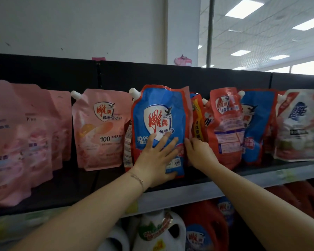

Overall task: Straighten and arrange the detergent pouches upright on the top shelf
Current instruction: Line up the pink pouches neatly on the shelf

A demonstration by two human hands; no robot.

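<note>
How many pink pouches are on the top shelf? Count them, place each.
4: a front pouch, second pouch and third pouch overlap at far left; the fourth pouch stands left of the blue pouch. More may hide behind.

1. Bright ceiling panels point(244, 8) at upper right give the light, and they glare white.
2. The black shelf back point(170, 75) is dark, and the bottles point(159, 230) below sit dim and soft.
3. The blue pouch point(159, 124) at centre is sharpest, with sheen on its creases.
4. The pink pouches point(16, 142) at left and the white pouch point(297, 127) at right smear and stretch toward the edges.
</note>
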